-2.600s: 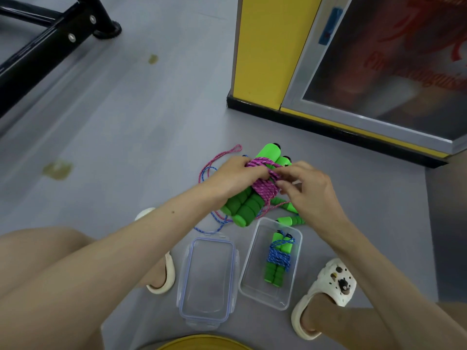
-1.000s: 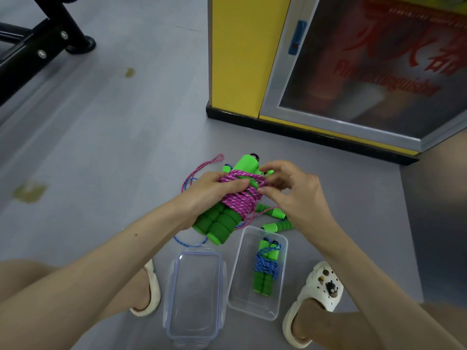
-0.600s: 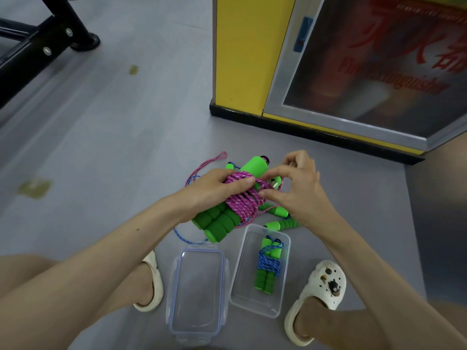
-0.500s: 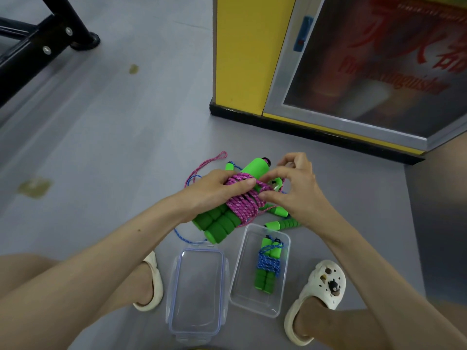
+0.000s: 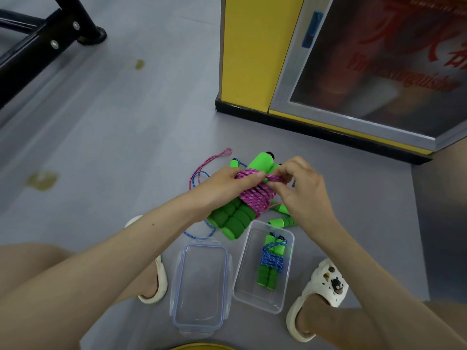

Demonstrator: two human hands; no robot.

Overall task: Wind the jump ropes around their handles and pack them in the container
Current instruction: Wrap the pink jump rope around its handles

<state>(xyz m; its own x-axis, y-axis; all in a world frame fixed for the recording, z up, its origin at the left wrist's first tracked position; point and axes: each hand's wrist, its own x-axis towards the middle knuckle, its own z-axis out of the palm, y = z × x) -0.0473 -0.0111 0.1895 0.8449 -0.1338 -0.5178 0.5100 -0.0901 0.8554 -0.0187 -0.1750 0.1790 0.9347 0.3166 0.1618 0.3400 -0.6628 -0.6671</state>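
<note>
My left hand (image 5: 228, 184) grips a pair of green foam handles (image 5: 233, 219) wound with pink rope (image 5: 255, 198), held above the floor. My right hand (image 5: 302, 190) pinches the pink rope's end at the top of the winding. Below, a clear container (image 5: 255, 298) holds a finished bundle, green handles wrapped in blue rope (image 5: 271, 261). The container's lid (image 5: 202, 286) lies to its left. Another jump rope with small green handles (image 5: 281, 221) and loose blue-pink cord (image 5: 199, 175) lies on the floor under my hands.
A yellow cabinet (image 5: 249, 54) with a glass door stands at the back right. A black metal frame (image 5: 38, 46) crosses the far left. My feet in white sandals (image 5: 319, 291) flank the container and lid on the grey floor.
My right hand has shifted from the side of the winding to its top, now pinching the pink rope's end there. The left hand keeps its grip on the handles.
</note>
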